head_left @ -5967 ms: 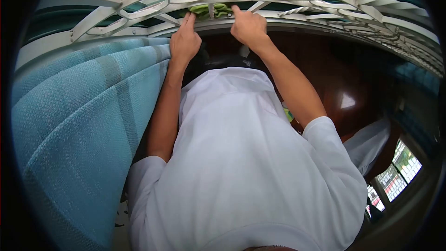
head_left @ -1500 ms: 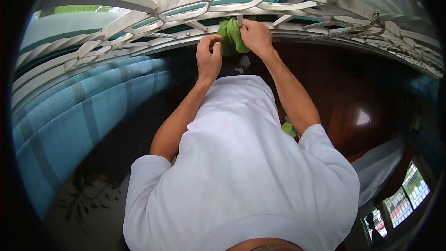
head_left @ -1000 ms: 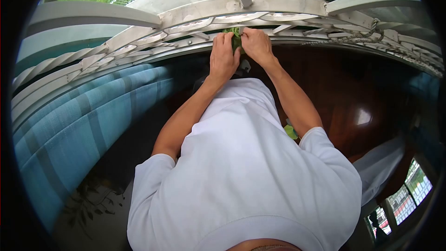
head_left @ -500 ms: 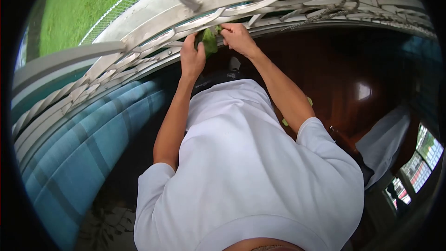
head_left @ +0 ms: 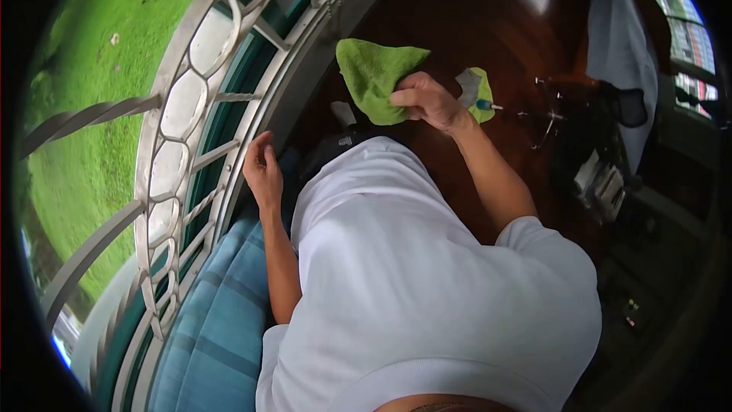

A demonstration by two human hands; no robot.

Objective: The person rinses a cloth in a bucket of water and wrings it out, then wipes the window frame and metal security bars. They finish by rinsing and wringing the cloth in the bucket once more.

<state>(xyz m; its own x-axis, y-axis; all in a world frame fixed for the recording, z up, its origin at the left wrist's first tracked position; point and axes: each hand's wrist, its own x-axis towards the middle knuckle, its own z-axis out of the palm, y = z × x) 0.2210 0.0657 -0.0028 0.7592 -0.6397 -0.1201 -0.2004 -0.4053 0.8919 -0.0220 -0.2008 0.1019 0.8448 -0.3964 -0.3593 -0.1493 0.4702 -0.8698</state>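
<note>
A green cloth (head_left: pixel 374 76) hangs bunched from my right hand (head_left: pixel 433 103), pinched between thumb and fingers, with its loose part spread to the left and upward over the dark floor. My left hand (head_left: pixel 263 175) is empty beside the window sill (head_left: pixel 242 154), its fingers loosely bent and apart, right at the inner edge of the white metal window grille (head_left: pixel 169 160). Part of the cloth is hidden inside my right fist.
Grass lies outside the grille. A blue checked cushion (head_left: pixel 210 328) runs below the sill on the left. On the dark wooden floor (head_left: pixel 457 23) are a yellow-green and grey item (head_left: pixel 482 95) and a metal stand (head_left: pixel 550 116). Grey fabric (head_left: pixel 621 53) hangs at right.
My right hand has drawn the green cloth away from the grille, inward to the right. My left hand has let go of it and dropped lower left. The view has turned.
</note>
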